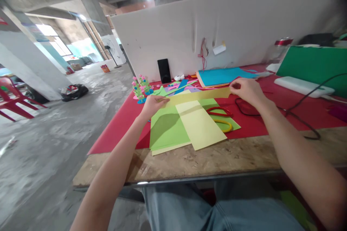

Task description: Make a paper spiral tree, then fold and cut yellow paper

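A long yellow paper strip (199, 96) is stretched level between my two hands, above the table. My left hand (154, 105) pinches its left end, and my right hand (246, 89) pinches the right end. Below the strip lie green paper sheets (169, 126) and a pale yellow paper piece (202, 124) on top of them. Scissors with one red and one yellow handle (223, 125) lie beside the pale piece, their blades hidden under it.
Small paper flower models (141, 88) stand at the back left. A black phone (164, 71) leans on the white partition (168, 36). Behind the strip are paper scraps (180, 86) and blue sheets (225, 76). A black cable (300, 117) and a white power strip (303, 86) lie right.
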Available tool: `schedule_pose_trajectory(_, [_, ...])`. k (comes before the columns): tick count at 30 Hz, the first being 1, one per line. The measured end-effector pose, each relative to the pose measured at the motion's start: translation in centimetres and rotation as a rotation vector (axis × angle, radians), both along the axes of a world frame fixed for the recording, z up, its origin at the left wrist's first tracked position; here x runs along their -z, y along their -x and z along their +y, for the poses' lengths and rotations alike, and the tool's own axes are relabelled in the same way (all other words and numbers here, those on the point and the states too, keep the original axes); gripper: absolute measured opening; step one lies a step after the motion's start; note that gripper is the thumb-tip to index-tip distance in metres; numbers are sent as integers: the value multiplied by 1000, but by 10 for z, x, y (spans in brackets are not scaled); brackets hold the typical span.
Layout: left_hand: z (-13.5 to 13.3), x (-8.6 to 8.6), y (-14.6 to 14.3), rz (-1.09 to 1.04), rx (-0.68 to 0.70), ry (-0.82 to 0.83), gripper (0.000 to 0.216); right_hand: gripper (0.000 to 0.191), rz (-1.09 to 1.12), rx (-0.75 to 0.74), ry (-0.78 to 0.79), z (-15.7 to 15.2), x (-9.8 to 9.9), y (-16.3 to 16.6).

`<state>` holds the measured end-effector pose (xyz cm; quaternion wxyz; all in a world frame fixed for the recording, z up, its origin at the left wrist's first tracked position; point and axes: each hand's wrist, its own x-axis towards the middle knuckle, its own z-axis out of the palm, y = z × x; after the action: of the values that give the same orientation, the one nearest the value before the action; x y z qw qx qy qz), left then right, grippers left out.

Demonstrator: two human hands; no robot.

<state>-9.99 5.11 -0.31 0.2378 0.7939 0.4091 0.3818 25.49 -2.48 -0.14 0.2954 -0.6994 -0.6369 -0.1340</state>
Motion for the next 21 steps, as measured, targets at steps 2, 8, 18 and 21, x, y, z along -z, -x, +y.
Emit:
schedule_pose_trajectory(2, [-2,0,-1,-11,29,45,32,10,52,49,-16,-2,-3,-5])
schedule_pose_trajectory(8, [3,3,3,-163,21,186,36,18,263,186,-133,-11,-13,-25])
schedule_pose_trajectory(18, [0,23,-14,-358,147,421,44,41,885,-603,303,-3,2,74])
schedule_pose_trajectory(21, [-9,29,-24,-291,220,486,40,40,1052,-650,321,-10,4,98])
